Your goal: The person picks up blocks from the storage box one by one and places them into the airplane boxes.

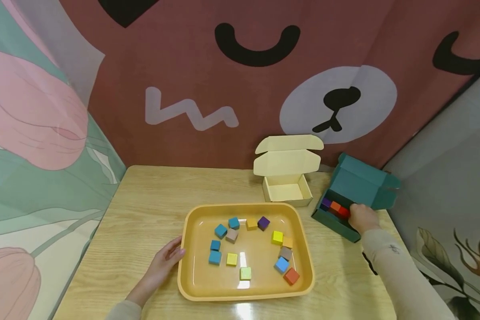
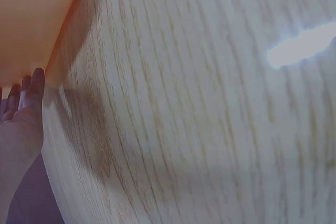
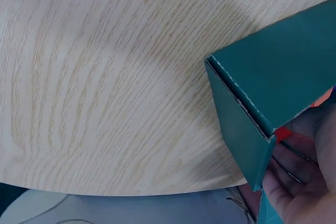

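Red cube (image 1: 344, 213) sits walled inside the green box (image 1: 353, 184), right fingers' (image 3: 290, 159) hold unclear; parted left fingers (image 2: 35, 90) touch the tray's (image 1: 224, 298) rim.

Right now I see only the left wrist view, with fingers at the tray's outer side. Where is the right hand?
Observer: The right hand is reaching into the teal box.

Operator: What can you make out in there?

Observer: A row with a purple block, an orange block and, nearest the hand, a red block.

Operator: And inside the tray?

Observer: Scattered blocks, with a red-orange block toward the near right corner.
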Demonstrator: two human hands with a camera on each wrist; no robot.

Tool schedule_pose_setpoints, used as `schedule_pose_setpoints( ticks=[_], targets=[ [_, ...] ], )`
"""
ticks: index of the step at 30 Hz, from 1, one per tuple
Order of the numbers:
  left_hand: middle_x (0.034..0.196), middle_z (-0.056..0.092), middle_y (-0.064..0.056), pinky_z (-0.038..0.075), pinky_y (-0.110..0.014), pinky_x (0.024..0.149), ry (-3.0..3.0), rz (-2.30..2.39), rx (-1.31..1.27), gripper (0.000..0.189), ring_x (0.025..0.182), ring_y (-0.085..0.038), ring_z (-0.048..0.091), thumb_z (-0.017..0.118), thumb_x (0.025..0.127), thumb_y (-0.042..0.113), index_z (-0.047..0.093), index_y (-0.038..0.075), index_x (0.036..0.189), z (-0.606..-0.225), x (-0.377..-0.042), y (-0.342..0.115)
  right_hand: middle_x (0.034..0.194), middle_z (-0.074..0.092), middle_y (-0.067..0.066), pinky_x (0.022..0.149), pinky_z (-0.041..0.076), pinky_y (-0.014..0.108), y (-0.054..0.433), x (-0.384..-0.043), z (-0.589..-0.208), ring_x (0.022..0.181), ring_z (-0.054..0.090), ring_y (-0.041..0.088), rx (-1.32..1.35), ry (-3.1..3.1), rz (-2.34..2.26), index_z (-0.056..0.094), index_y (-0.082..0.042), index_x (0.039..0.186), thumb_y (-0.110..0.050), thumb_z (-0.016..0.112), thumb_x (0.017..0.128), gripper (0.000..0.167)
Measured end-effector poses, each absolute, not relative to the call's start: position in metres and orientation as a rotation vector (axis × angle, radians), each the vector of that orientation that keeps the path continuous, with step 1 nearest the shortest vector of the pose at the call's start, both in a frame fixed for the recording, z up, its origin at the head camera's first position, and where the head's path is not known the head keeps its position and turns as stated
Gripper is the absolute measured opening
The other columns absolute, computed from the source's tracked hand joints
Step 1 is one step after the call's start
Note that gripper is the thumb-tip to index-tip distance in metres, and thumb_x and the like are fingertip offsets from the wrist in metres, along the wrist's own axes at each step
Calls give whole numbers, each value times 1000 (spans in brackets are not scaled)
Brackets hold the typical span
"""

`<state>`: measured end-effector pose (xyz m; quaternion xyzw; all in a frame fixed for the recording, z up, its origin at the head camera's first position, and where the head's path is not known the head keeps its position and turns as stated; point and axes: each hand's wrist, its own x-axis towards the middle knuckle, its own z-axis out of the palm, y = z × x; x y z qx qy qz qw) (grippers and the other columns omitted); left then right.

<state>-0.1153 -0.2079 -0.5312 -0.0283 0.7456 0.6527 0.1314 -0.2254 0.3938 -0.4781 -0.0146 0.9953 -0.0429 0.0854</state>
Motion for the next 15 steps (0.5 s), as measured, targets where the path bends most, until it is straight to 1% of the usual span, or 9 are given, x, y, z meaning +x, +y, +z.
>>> schedule_pose_setpoints(
  ticks=[3,11,15],
  targets=[
    [151,38,-24,43,-13,95,2161,1902,-86,53,133,-41,44,57,102,15,38,-5,147,-531,-115,-207,77,62,30,60,52,58,394,-227,-480,66,61,44,-36,2978,-131,60,10,79,5,61,80,4],
    [152,38,-24,44,-23,102,2200,1862,-80,54,134,-41,44,57,102,17,39,-4,148,-531,-114,-208,74,62,29,59,52,58,391,-223,-482,63,60,43,-32,3025,-154,60,9,77,7,60,80,4],
    [152,38,-23,43,-19,100,2197,1865,-82,53,134,-40,44,58,102,17,39,-3,147,-533,-115,-209,71,61,28,59,52,58,389,-221,-482,61,60,42,-37,3061,-157,60,10,77,7,61,81,5]
  ],
)
